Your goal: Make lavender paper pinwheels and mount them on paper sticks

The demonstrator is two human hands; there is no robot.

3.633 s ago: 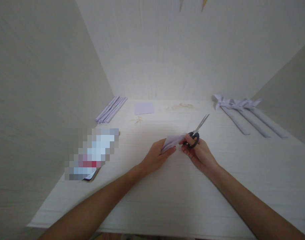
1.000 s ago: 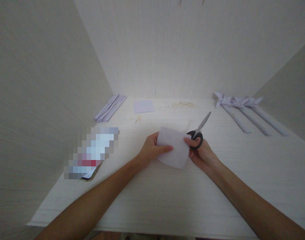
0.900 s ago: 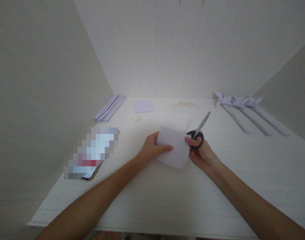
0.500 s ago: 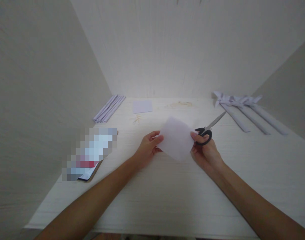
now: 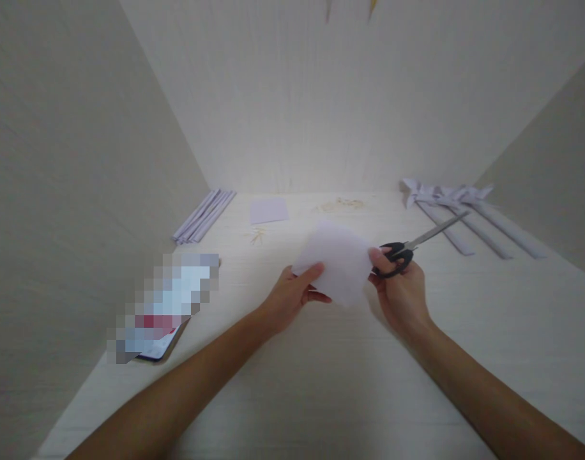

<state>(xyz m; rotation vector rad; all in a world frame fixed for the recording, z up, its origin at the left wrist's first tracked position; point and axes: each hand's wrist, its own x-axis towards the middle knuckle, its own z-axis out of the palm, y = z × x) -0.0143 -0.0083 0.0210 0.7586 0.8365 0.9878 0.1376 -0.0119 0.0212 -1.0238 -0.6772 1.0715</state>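
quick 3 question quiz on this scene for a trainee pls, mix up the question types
1. True or false: the scissors lie loose on the table, untouched.
2. Multiple choice: the sheet of paper is held by A) the left hand alone, B) the right hand alone, C) both hands.
3. Fill in: the bundle of rolled paper sticks lies at the far ____ of the table, by the wall.

Key
1. False: the right hand holds them by the black handles, blades pointing away to the right.
2. C: each hand pinches one edge of the sheet.
3. Left.
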